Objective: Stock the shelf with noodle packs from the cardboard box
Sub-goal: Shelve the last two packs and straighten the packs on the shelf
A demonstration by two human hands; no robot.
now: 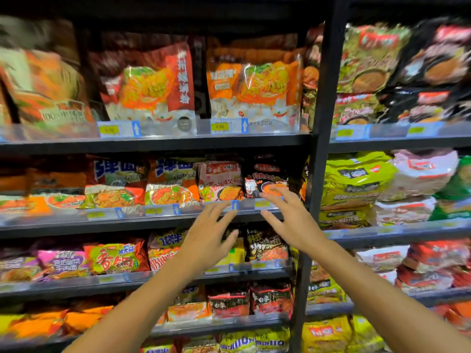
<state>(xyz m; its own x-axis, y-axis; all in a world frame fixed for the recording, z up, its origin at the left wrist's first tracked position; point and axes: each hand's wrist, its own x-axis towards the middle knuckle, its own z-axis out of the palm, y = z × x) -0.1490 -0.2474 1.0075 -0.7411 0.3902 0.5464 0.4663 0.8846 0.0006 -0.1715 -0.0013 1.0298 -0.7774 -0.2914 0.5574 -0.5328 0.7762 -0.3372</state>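
Both my hands reach up toward the second shelf [158, 220] with fingers spread and nothing in them. My left hand [207, 235] hovers just below the shelf's front rail, under a pink noodle pack [219, 183]. My right hand [288, 217] has its fingertips at a black noodle pack [265, 178] standing at the right end of that shelf; whether they touch it I cannot tell. The cardboard box is out of view.
Dark metal shelving fills the view, packed with noodle packs on every level. Large orange bags [254, 90] stand on the top shelf. A black upright post [321, 149] separates this bay from the right bay with green packs [354, 179]. Price tags line the rails.
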